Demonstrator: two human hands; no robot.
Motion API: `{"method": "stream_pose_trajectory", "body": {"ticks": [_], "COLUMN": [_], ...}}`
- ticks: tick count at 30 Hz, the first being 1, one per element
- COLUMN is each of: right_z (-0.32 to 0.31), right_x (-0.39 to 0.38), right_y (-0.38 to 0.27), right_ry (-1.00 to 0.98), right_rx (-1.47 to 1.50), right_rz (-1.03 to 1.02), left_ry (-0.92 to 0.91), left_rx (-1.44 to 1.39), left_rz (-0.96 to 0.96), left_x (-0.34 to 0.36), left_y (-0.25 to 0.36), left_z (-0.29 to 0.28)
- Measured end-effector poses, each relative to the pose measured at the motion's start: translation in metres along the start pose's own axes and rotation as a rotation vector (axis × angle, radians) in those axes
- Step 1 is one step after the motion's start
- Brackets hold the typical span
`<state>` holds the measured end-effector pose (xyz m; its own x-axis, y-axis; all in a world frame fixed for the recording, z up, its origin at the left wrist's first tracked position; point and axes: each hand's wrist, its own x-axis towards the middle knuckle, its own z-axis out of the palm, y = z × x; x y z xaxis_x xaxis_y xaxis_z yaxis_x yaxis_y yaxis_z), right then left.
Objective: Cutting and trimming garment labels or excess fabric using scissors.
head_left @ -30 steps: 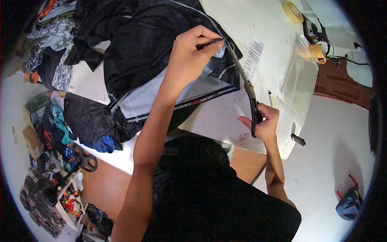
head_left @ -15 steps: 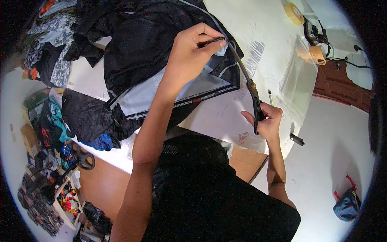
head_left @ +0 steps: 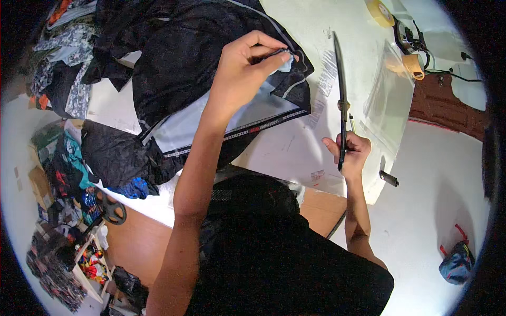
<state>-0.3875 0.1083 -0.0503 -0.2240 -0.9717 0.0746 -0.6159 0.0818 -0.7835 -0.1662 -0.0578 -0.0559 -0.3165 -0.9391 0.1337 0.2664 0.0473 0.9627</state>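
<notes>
One thumb and the fingers of the left hand pinched tightly shut on a bunched edge of the black garment, which lay spread over the pale counter, while the right hand gripped the handles of scissors apart from the cloth.

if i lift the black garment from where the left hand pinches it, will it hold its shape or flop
The black garment will probably flop, since it lies in soft, loose folds. Most of it would likely trail behind, as the left hand pinches only a small bit near its right edge. It seems unlikely to roll, being spread out flat.
</notes>
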Motion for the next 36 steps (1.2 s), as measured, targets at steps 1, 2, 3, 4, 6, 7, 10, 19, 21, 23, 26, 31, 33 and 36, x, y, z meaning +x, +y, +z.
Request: {"method": "stream_pose_trajectory", "body": {"ticks": [1, 2, 3, 4, 6, 7, 10, 19, 21, 23, 26, 31, 33, 36], "right_z": [0.002, 0.003, 0.005, 0.007, 0.01, 0.008, 0.009, 0.023, 0.029, 0.035, 0.038, 0.04, 0.038, 0.036], "right_x": [-0.002, -0.005, -0.008, -0.012, -0.017, -0.016, -0.007, -0.025, -0.021, -0.016, -0.013, -0.008, -0.008, -0.009], "right_y": [0.0, -0.002, -0.002, -0.002, 0.0, -0.005, -0.025, -0.006, -0.02, -0.026, -0.026, -0.019, -0.014, -0.015], "right_ry": [0.007, 0.028, 0.05, 0.059, 0.148, 0.059, 0.015, -0.05, 0.059, 0.057, 0.036, 0.007, 0.014, 0.029], "right_rx": [0.005, 0.117, 0.23, 0.23, 0.843, 1.183, 1.555, 1.012, 0.892, 0.849, 0.842, 0.865, 0.849, 0.829], "right_rz": [0.001, 0.072, 0.141, 0.142, 0.229, 0.385, 0.532, 0.409, 0.438, 0.359, 0.28, 0.194, 0.21, 0.257], "left_ry": [-0.007, -0.016, -0.018, -0.022, -0.049, -0.037, -0.028, 0.045, 0.048, 0.044, 0.04, 0.16, 0.28, 0.574], "left_rx": [-0.02, -0.015, -0.029, -0.049, -0.043, -0.04, -0.073, -0.097, -0.072, -0.05, -0.017, 0.071, 0.195, 0.782], "left_rz": [-0.004, -0.003, -0.031, -0.057, -0.08, -0.097, -0.151, -0.145, -0.115, -0.087, -0.089, -0.077, -0.002, 0.352], "left_x": [-0.002, -0.004, -0.007, -0.01, -0.015, -0.019, -0.031, -0.045, -0.048, -0.051, -0.052, -0.049, -0.042, -0.036], "left_y": [0.001, 0.002, 0.003, 0.003, 0.0, -0.003, -0.008, -0.005, -0.005, -0.003, 0.0, -0.002, -0.011, -0.018], "left_z": [0.001, 0.002, 0.003, 0.003, 0.0, -0.002, 0.0, 0.011, 0.01, 0.01, 0.01, 0.005, -0.009, -0.03]}}
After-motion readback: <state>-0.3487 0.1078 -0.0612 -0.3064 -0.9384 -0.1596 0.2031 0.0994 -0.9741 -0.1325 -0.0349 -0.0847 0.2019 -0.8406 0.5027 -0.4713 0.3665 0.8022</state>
